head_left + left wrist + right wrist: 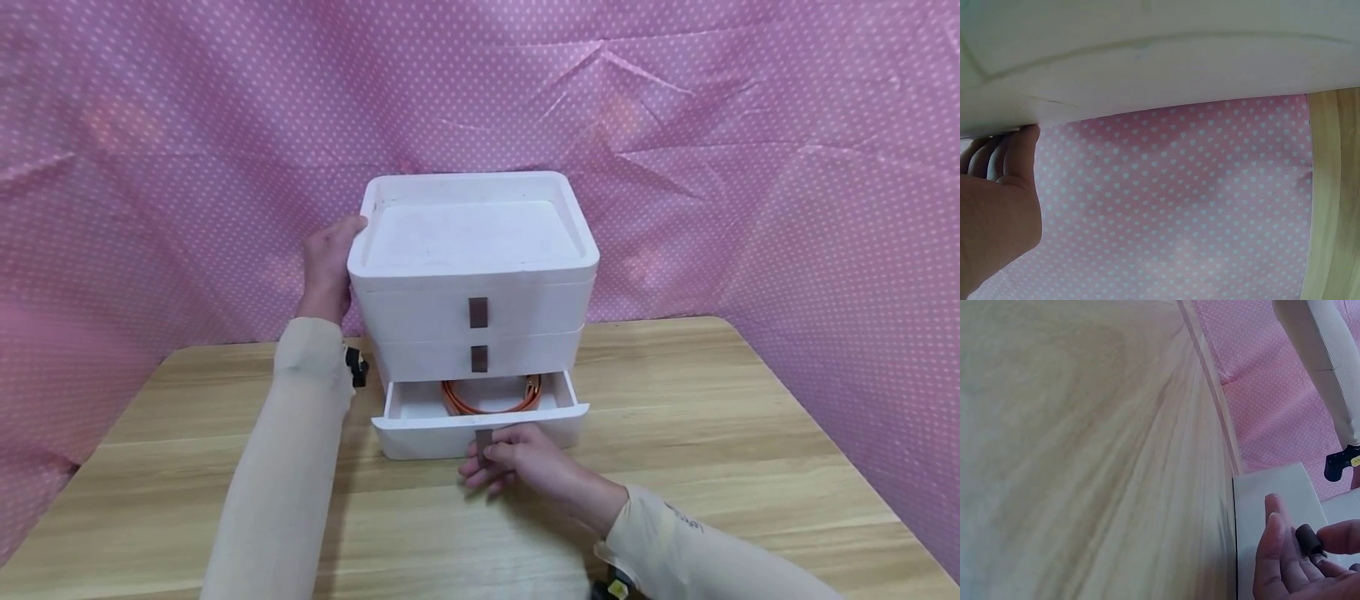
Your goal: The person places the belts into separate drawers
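A white drawer unit (472,358) with a tray-like top stands on the wooden table. Its bottom drawer (435,439) is pulled partway out, and a coiled orange-brown belt (480,410) with a metal buckle lies inside. My right hand (525,458) pinches the brown pull tab (484,446) on that drawer's front between thumb and finger. In the right wrist view the tab (1309,540) shows between the thumb and the other fingers. High on the unit's left side, my left hand (327,258) rests against the wall by the top rim. Fingertips (1025,140) meet the white side in the left wrist view.
Two upper drawers with brown tabs (478,312) are closed. The table (712,433) spreads out on both sides of the unit. Pink dotted cloth (675,167) hangs behind and at the sides. A small black device (356,367) sits at the left wrist.
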`<state>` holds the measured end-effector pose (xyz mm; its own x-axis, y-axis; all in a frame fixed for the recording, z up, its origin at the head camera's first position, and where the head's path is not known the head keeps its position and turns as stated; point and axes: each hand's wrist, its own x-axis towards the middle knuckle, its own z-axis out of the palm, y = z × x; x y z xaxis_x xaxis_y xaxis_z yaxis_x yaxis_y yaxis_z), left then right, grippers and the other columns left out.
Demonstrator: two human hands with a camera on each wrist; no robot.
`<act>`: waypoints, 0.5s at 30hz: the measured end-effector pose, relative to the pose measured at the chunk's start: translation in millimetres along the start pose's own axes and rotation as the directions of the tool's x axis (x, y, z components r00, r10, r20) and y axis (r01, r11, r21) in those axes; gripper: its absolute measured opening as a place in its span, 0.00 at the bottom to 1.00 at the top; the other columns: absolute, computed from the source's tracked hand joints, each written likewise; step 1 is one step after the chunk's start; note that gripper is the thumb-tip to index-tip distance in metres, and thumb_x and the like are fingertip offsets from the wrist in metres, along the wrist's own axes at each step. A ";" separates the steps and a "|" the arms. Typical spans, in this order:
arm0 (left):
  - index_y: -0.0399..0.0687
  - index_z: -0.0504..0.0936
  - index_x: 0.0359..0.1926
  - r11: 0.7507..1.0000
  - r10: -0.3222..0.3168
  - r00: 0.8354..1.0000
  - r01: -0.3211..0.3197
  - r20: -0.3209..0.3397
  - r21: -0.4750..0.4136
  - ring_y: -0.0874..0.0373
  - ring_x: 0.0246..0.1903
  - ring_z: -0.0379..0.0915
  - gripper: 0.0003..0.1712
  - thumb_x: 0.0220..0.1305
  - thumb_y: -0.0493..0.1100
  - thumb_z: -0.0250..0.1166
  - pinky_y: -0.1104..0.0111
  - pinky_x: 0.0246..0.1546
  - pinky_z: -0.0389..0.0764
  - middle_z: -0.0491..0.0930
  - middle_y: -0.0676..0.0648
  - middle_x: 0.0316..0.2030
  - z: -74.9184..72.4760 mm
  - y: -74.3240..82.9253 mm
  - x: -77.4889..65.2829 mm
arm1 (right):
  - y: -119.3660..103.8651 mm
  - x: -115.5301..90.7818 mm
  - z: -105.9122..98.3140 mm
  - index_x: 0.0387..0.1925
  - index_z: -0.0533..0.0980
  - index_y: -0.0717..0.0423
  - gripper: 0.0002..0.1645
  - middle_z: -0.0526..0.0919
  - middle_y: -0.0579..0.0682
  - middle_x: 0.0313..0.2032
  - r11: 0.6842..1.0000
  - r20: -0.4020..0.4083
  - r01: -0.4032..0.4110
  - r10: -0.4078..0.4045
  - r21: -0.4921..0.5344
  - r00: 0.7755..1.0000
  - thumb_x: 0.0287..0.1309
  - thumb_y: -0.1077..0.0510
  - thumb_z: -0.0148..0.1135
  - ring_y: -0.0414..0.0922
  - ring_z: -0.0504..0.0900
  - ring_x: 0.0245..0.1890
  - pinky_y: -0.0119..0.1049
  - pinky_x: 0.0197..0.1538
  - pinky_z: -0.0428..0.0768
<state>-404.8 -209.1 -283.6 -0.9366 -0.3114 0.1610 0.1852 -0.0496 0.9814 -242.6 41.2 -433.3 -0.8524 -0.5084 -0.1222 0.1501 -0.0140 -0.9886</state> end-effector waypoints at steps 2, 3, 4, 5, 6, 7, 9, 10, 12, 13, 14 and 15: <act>0.48 0.77 0.20 1.000 -0.004 1.000 0.004 0.000 -0.004 0.54 0.33 0.80 0.18 0.60 0.53 0.68 0.67 0.36 0.83 0.83 0.46 0.34 -0.4 -0.2 -0.1 | -0.1 0.0 0.2 0.51 0.71 0.77 0.17 0.83 0.66 0.43 1.000 -0.002 -0.003 0.003 -0.001 1.000 0.68 0.67 0.47 0.57 0.85 0.43 0.48 0.44 0.84; 0.48 0.78 0.20 1.000 -0.006 1.000 0.006 0.000 -0.008 0.54 0.34 0.80 0.18 0.60 0.53 0.68 0.67 0.36 0.83 0.83 0.46 0.34 -0.6 -0.3 0.0 | -0.3 -0.1 0.3 0.51 0.71 0.77 0.17 0.83 0.66 0.43 1.000 -0.003 -0.004 0.004 0.000 1.000 0.68 0.67 0.47 0.57 0.85 0.43 0.48 0.44 0.84; 0.48 0.78 0.20 1.000 -0.008 1.000 0.008 0.001 -0.009 0.54 0.34 0.80 0.18 0.59 0.53 0.68 0.67 0.36 0.83 0.83 0.46 0.34 -0.8 -0.6 0.2 | -0.4 -0.5 0.6 0.51 0.71 0.77 0.16 0.83 0.66 0.43 1.000 -0.005 -0.007 0.007 0.000 1.000 0.68 0.67 0.47 0.58 0.85 0.43 0.49 0.44 0.84; 0.48 0.77 0.20 1.000 -0.012 1.000 0.012 0.005 -0.011 0.54 0.33 0.80 0.18 0.59 0.53 0.68 0.67 0.36 0.83 0.83 0.46 0.34 -1.2 -1.1 0.1 | -0.5 -0.9 1.0 0.51 0.71 0.77 0.16 0.83 0.66 0.44 1.000 -0.008 -0.011 0.011 0.002 1.000 0.68 0.67 0.47 0.58 0.85 0.44 0.49 0.45 0.84; 0.48 0.76 0.20 1.000 -0.014 1.000 0.014 0.007 -0.013 0.55 0.33 0.79 0.19 0.59 0.53 0.68 0.67 0.35 0.83 0.82 0.46 0.32 -1.4 -2.2 0.1 | -0.2 -1.6 1.5 0.51 0.71 0.76 0.16 0.83 0.66 0.44 1.000 -0.013 -0.016 0.016 0.004 1.000 0.68 0.67 0.47 0.58 0.85 0.44 0.49 0.45 0.83; 0.48 0.75 0.19 1.000 -0.006 1.000 0.006 0.006 -0.008 0.54 0.32 0.79 0.19 0.60 0.53 0.68 0.67 0.35 0.83 0.82 0.46 0.31 -0.5 -2.5 0.3 | -0.3 -2.2 1.6 0.51 0.71 0.76 0.16 0.83 0.66 0.44 1.000 -0.017 -0.016 0.016 0.004 1.000 0.69 0.66 0.47 0.58 0.84 0.44 0.49 0.46 0.83; 0.49 0.72 0.18 1.000 -0.001 1.000 0.001 0.008 -0.009 0.54 0.31 0.79 0.20 0.60 0.52 0.68 0.67 0.34 0.84 0.81 0.47 0.30 0.5 -3.4 0.3 | 0.0 -3.3 1.6 0.51 0.72 0.76 0.17 0.84 0.65 0.44 1.000 -0.024 -0.017 0.017 0.002 1.000 0.69 0.66 0.48 0.58 0.84 0.44 0.49 0.46 0.83; 0.49 0.72 0.18 1.000 0.002 1.000 -0.002 0.010 -0.009 0.54 0.30 0.78 0.21 0.60 0.52 0.68 0.67 0.33 0.84 0.81 0.47 0.29 0.6 -3.8 0.1 | 0.2 -3.6 1.5 0.51 0.72 0.76 0.17 0.84 0.65 0.44 1.000 -0.026 -0.016 0.016 -0.002 1.000 0.69 0.66 0.48 0.58 0.84 0.44 0.48 0.46 0.83; 0.49 0.71 0.17 1.000 0.014 1.000 -0.013 0.006 -0.010 0.54 0.30 0.79 0.21 0.60 0.52 0.67 0.67 0.34 0.84 0.81 0.47 0.28 0.7 -4.9 0.3 | 0.5 -3.5 1.1 0.51 0.72 0.76 0.17 0.84 0.65 0.43 1.000 -0.027 -0.009 0.008 -0.015 1.000 0.68 0.66 0.48 0.57 0.85 0.44 0.48 0.46 0.83; 0.50 0.71 0.17 1.000 0.018 1.000 -0.018 0.005 -0.006 0.54 0.30 0.79 0.21 0.61 0.53 0.67 0.67 0.34 0.84 0.81 0.47 0.29 0.3 -4.7 0.1 | 0.1 -3.2 0.7 0.51 0.72 0.76 0.17 0.84 0.64 0.43 1.000 -0.025 -0.004 0.003 -0.025 1.000 0.68 0.66 0.48 0.57 0.85 0.44 0.47 0.45 0.83; 0.50 0.71 0.17 1.000 0.022 1.000 -0.022 0.006 -0.002 0.54 0.30 0.78 0.22 0.61 0.53 0.66 0.67 0.34 0.84 0.81 0.47 0.28 -0.5 -3.9 -0.4 | -0.6 -2.8 0.4 0.51 0.73 0.75 0.16 0.84 0.64 0.43 0.999 -0.022 0.000 -0.001 -0.037 1.000 0.68 0.66 0.48 0.57 0.85 0.44 0.47 0.45 0.83; 0.50 0.71 0.17 1.000 0.026 1.000 -0.026 0.007 0.000 0.55 0.30 0.78 0.22 0.62 0.54 0.66 0.67 0.35 0.83 0.81 0.47 0.28 -1.1 -2.9 -1.0 | -1.4 -2.5 0.0 0.51 0.73 0.75 0.17 0.84 0.64 0.43 0.999 -0.018 0.006 -0.007 -0.052 1.000 0.68 0.65 0.48 0.56 0.85 0.44 0.47 0.45 0.83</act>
<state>-404.1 -209.7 -286.7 -0.9333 -0.3064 0.1875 0.2099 -0.0417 0.9768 -240.6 42.4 -431.6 -0.8621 -0.4931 -0.1172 0.1191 0.0276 -0.9925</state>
